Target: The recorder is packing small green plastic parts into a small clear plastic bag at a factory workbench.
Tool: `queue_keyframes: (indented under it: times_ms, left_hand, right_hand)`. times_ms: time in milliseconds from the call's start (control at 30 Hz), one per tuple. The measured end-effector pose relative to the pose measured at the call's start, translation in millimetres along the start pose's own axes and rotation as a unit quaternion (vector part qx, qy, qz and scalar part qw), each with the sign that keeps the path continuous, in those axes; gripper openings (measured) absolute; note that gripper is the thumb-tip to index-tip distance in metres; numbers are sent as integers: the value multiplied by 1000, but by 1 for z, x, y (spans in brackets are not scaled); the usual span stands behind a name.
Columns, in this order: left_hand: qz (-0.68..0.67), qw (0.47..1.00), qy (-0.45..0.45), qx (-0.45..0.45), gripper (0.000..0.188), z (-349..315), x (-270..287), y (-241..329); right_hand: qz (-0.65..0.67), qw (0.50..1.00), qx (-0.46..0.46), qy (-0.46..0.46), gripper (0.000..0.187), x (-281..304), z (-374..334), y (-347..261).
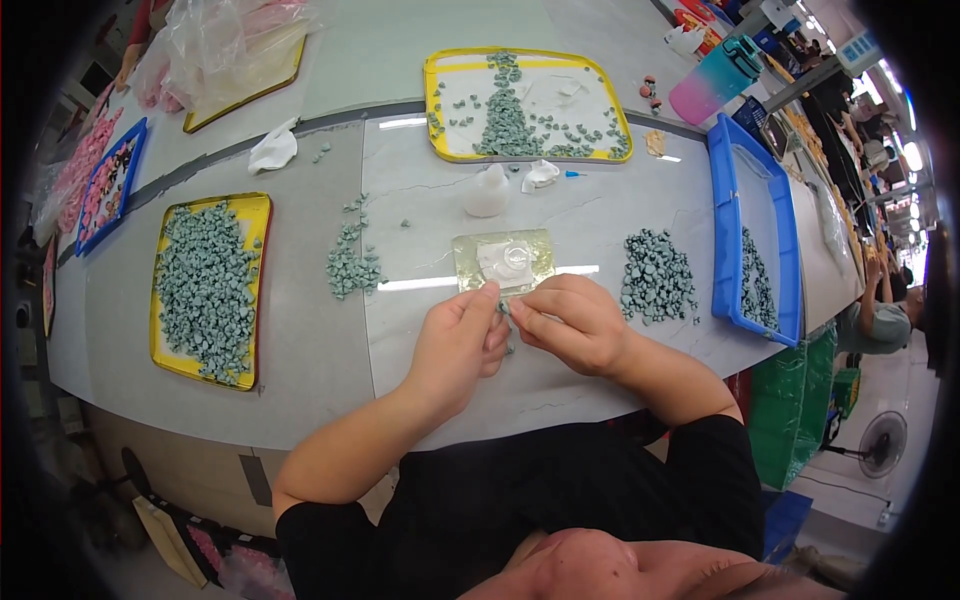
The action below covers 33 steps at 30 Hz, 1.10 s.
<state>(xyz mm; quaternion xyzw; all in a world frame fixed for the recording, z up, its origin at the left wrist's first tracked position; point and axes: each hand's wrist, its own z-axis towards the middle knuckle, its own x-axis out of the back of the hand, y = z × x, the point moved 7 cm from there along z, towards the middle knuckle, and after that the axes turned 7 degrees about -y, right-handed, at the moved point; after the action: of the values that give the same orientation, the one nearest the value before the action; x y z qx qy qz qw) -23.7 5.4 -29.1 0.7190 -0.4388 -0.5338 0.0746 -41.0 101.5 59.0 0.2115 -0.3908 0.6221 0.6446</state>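
My left hand [462, 338] and my right hand [572, 322] meet at the middle of the table, fingertips pinched together. Between them sits a small grey-green piece [503, 307], mostly covered by the fingers; both hands seem to grip it. Just beyond the fingertips lies a yellowish translucent sheet [466, 250] with a white pad [492, 262] and a clear round blob on it. Behind this stands a white squeeze bottle [487, 192]. One more grey-green piece [510, 349] rests on the table below my hands.
Loose piles of green pieces lie left [352, 262] and right [657, 277]. Yellow-rimmed trays stand at left [262, 215] and far side [432, 100]; a blue bin [727, 230] is at right. Beyond are a crumpled tissue [540, 176], a blue nozzle tip [574, 174] and a drinking bottle [712, 82].
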Motion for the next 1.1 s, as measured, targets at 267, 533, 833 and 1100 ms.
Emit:
queue_keyframes:
  times_ms: [267,533,833,1100]
  left_hand:
    - [13,999,12,-33,31,-6,-3,2]
    - [270,934,62,-226,27,-21,2,23]
    - [262,938,51,-223,26,-17,2,22]
    - [257,948,66,-176,35,-10,6,18]
  right_hand:
    - [-43,998,34,8,26,-7,0,-10]
    - [156,978,-113,81,31,-9,-3,8]
    - [167,971,-155,78,30,-9,-7,13]
    - [143,975,-158,62,29,-8,-6,12]
